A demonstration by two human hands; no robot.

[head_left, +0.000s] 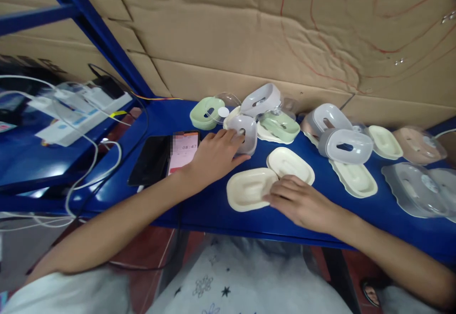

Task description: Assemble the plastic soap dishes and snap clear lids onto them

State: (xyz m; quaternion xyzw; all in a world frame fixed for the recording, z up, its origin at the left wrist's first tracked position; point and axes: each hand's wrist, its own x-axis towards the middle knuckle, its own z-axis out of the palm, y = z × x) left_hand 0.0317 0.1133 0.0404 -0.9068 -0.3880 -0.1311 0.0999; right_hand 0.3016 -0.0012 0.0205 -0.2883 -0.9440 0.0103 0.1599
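Note:
My left hand (pixel 221 151) reaches over a light-grey soap dish (pixel 251 131) with a slot in its floor; the fingers are curled over its left side and the thumb is at its lower edge. My right hand (pixel 297 201) is closed at the right edge of a cream oval tray (pixel 249 185), which lies near the table's front edge. A second cream oval tray (pixel 290 162) touches the first one, behind the right fingers. Behind the left hand are a green soap dish (pixel 201 121) and a clear lid (pixel 230 100).
More soap dishes stand along the cardboard wall (pixel 228 33), among them a grey dish (pixel 349 147) and a pink lidded dish (pixel 420 145). Two phones lie left, one a black phone (pixel 149 159). A power strip (pixel 81 119) with loose cables sits beyond the blue frame post (pixel 117 52).

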